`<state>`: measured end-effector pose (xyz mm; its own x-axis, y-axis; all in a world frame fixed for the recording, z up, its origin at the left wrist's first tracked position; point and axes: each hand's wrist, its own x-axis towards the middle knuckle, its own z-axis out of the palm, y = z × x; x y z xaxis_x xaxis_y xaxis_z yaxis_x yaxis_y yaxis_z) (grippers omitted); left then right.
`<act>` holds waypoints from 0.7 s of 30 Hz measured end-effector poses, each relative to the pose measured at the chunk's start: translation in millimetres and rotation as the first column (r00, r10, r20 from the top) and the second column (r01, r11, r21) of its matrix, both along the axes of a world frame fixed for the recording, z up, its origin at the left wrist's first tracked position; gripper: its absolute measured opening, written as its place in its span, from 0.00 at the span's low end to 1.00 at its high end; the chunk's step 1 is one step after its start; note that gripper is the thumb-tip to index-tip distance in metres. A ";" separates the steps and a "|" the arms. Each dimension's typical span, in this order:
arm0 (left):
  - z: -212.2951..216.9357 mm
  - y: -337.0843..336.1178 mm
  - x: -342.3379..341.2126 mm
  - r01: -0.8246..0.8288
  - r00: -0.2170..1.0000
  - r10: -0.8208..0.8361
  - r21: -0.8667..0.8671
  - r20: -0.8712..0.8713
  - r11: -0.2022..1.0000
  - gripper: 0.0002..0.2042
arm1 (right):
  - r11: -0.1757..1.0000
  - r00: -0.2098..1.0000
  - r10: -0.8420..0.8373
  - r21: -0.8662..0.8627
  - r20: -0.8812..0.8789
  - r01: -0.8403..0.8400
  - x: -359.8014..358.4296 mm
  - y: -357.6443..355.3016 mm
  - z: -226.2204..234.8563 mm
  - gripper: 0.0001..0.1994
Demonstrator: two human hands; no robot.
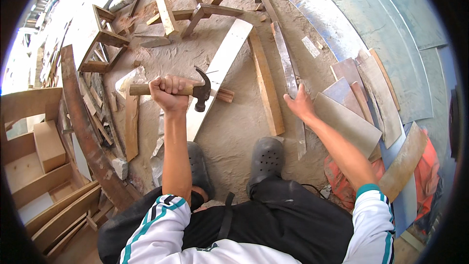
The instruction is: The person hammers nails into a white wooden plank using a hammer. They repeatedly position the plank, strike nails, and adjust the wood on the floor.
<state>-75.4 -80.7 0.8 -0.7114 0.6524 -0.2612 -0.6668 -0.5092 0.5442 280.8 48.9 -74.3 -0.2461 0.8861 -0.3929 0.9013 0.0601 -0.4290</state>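
Observation:
My left hand [169, 93] is closed round the wooden handle of a claw hammer [202, 93]. The hammer is raised, its dark metal head to the right, in front of a long white board [225, 55] that slants across the ground. My right hand [301, 103] is closed on a long, narrow wooden strip [284, 54] with a shiny, worn face. The strip runs from above the hand down past it; the fingers' far side is hidden. Between the hands lies a thick wooden beam [265, 85]. A short reddish wood piece [225, 95] lies by the white board.
Joined timber frames [202, 11] stand ahead and at the upper left. A long curved plank [90, 132] and wooden boxes [48, 144] are at my left. Flat boards [347, 117] and an orange bag [337, 176] lie at right. My feet in grey clogs [266, 159] rest on dusty ground.

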 end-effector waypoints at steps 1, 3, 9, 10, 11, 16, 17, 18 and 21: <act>3.8 3.5 3.3 0.017 0.998 -0.019 0.037 0.054 0.999 0.17 | 0.999 1.000 -0.016 -0.040 -0.009 0.015 -0.9 1.5 -0.5 0.34; 10.6 9.6 12.5 0.019 0.996 -0.020 0.016 0.091 1.000 0.17 | 0.999 0.999 0.041 0.016 0.002 -0.041 -2.1 -0.1 -1.7 0.38; 18.8 21.6 35.5 0.087 0.989 -0.085 -0.004 0.122 0.996 0.17 | 0.918 0.751 0.396 0.239 -0.529 -0.316 -60.9 8.5 63.7 0.30; 18.0 27.5 40.9 0.108 0.986 -0.106 -0.006 0.129 0.994 0.17 | 0.902 0.724 0.432 0.254 -0.538 -0.349 -67.9 9.1 71.9 0.28; 19.2 30.2 43.9 0.125 0.984 -0.125 0.008 0.124 0.992 0.17 | 0.882 0.687 0.471 0.270 -0.553 -0.387 -77.8 9.2 77.9 0.26; 26.2 48.3 58.5 0.155 0.977 -0.142 -0.071 0.158 0.985 0.18 | 0.745 0.544 0.666 0.492 -0.511 -0.450 -97.6 26.3 79.2 0.15; 27.6 53.1 60.3 0.159 0.975 -0.144 -0.081 0.170 0.984 0.18 | 0.720 0.524 0.691 0.530 -0.497 -0.448 -98.0 30.6 75.2 0.13; 29.0 58.3 61.8 0.164 0.973 -0.145 -0.091 0.182 0.982 0.18 | 0.694 0.505 0.716 0.567 -0.482 -0.444 -97.2 36.0 71.7 0.11; 24.5 64.9 51.6 0.174 0.964 -0.137 -0.151 0.229 0.973 0.18 | 0.669 0.540 0.731 0.591 -0.417 -0.450 -103.2 41.3 75.5 0.08</act>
